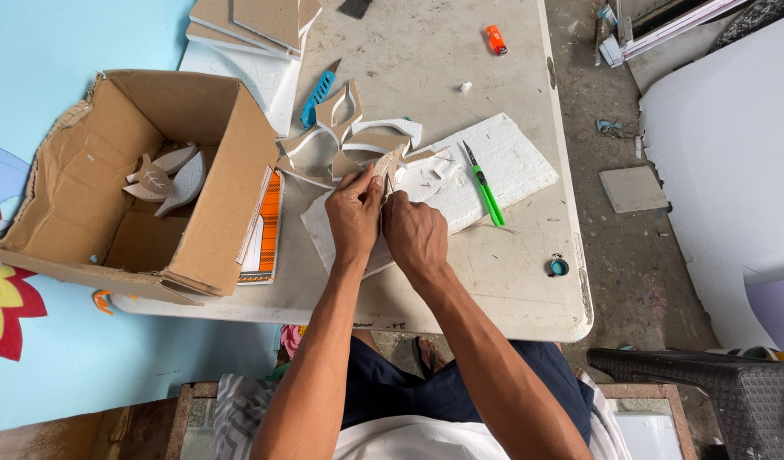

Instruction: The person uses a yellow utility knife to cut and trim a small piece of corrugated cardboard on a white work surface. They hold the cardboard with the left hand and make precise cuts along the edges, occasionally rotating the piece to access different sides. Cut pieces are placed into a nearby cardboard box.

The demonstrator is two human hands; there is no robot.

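Here, in the head view, the left hand (353, 213) pinches a small tan-faced foam piece (387, 165) between thumb and fingertips, tilting it up off the white foam slab (502, 162) so its edge is free to work on. The right hand (413, 232) is curled closed just beside it, fingers wrapped round what seems to be a thin blade or tool; only a dark sliver shows at the piece, so I cannot tell what kind it is.

Just beyond the fingertips lies a heap of curved offcuts (341, 136), apparently pushed aside from the slab. A green craft knife (484, 184) rests on the slab to the right of the right fingers, within easy reach; a blue knife (318, 99) lies farther off, past the offcuts. To the left of the left fingers a cardboard box (230, 170) stands tipped open toward the person, with leaf-shaped pieces (166, 181) inside, likely finished ones.

The knuckles hide the lower part of the held piece and the grip itself. An orange-patterned booklet (268, 226) is half hidden behind the box wall.
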